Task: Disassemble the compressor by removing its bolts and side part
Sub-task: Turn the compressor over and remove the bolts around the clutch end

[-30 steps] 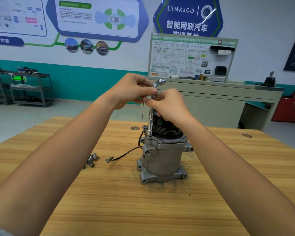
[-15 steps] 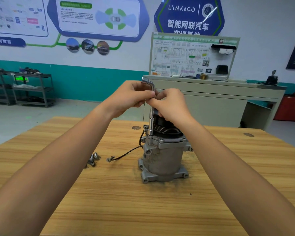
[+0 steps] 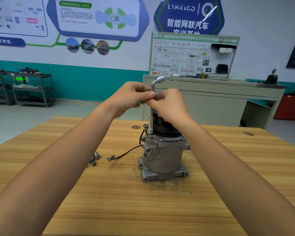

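A grey metal compressor [image 3: 163,157] stands upright on the wooden table [image 3: 143,201], its black pulley on top partly hidden behind my right hand. An L-shaped chrome socket wrench [image 3: 151,120] stands vertically with its socket on a bolt at the compressor's upper left flange. My left hand [image 3: 131,97] and my right hand [image 3: 169,104] both pinch the wrench's upright shaft near its bend. The short bent arm points right and away. A black wire [image 3: 126,153] runs from the compressor to the left.
Several loose bolts [image 3: 94,160] lie on the table left of the compressor, beside the wire's end. Behind the table stand a grey bench with a wiring display board [image 3: 192,57], a metal shelf rack [image 3: 24,89] at the left and a red bin [image 3: 289,106] at the right.
The wrench has been spun on the bolt: its bent arm pointed right, then left, and now points right again. Both hands stay on the shaft.
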